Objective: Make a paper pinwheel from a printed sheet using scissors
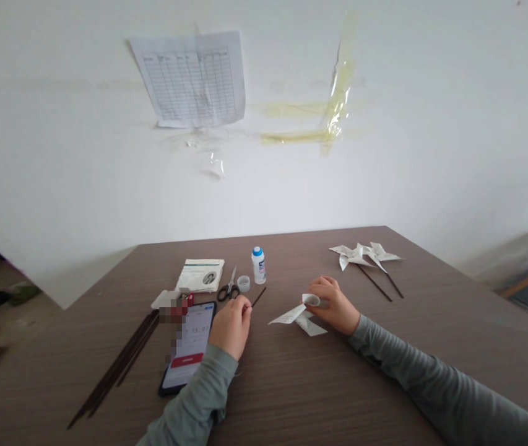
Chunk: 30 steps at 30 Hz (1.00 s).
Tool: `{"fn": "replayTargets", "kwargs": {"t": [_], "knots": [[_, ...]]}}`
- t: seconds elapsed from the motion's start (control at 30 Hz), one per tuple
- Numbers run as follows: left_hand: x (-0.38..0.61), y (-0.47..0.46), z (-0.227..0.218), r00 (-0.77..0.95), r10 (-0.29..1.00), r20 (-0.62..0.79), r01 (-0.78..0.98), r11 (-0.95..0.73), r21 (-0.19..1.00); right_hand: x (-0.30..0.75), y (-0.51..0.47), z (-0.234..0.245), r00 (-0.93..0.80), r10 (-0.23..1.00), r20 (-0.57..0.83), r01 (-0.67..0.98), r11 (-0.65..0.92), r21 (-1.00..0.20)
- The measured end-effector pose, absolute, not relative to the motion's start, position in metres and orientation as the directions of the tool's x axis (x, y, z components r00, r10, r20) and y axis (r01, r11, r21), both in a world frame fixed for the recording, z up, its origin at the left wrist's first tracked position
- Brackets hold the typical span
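Observation:
My left hand (232, 325) is closed on a thin dark stick (259, 297), whose tip points up and to the right. To the right, my right hand (333, 305) grips a folded white paper pinwheel (307, 319) just above the table. The curled paper blades hide some of the fingertips. A gap separates the stick's tip from the pinwheel. Beside my left hand lies a phone (192, 344) with a timer on its screen. Scissors (229, 288) with black handles rest just beyond that hand.
A white glue bottle (259, 267) with a blue cap stands near a small clear cup (244, 284). Square papers (201, 275) are stacked at the back left. Several dark sticks (115, 359) lie left of the phone. Two pinwheels on sticks (361, 255) lie at the back right, before the wall.

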<state>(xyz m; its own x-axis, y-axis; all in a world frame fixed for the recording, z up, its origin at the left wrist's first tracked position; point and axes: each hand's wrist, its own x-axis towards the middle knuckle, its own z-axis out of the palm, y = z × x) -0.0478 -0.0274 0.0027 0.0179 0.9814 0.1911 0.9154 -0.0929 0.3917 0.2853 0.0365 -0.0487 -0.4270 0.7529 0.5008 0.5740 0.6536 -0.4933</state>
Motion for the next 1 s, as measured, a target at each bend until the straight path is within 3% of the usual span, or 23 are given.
{"fn": "replayTargets", "kwargs": {"t": [0.17,0.43,1.0], "knots": [[-0.045,-0.027,0.000,0.021,0.973,0.230,0.873,-0.130,0.471,0.284,0.032,-0.046,-0.458,0.738,0.496,0.539,0.674,-0.505],[-0.043,-0.026,-0.003,0.093,0.967,0.238,0.887,-0.189,0.421,0.282,0.031,-0.049,-0.447,0.719,0.531,0.548,0.690,-0.473],[-0.036,-0.032,-0.011,0.187,0.910,0.371,0.820,-0.352,0.451,0.280,0.026,-0.049,-0.410,0.687,0.600,0.540,0.713,-0.448]]}}
